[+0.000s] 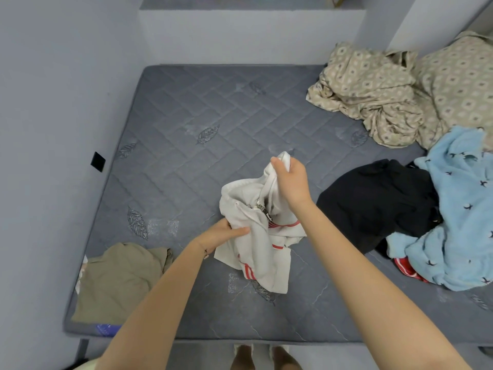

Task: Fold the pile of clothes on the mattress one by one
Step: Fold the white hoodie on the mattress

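With your left hand [225,233] and right hand [289,180] gripping the white jacket [262,252] above the mattress [186,108], shake it flat before folding.

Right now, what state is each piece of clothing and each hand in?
white red-striped garment, crumpled, unfolded, lifted partly off the mattress by both hands.
left hand, gripping its lower part.
right hand, gripping its top end, raised.
olive garment, lying flat, apparently folded, near-left corner.
black garment, crumpled in the pile at right.
light blue fleece, crumpled, touching the black one.
beige patterned sheet, bunched at far right.
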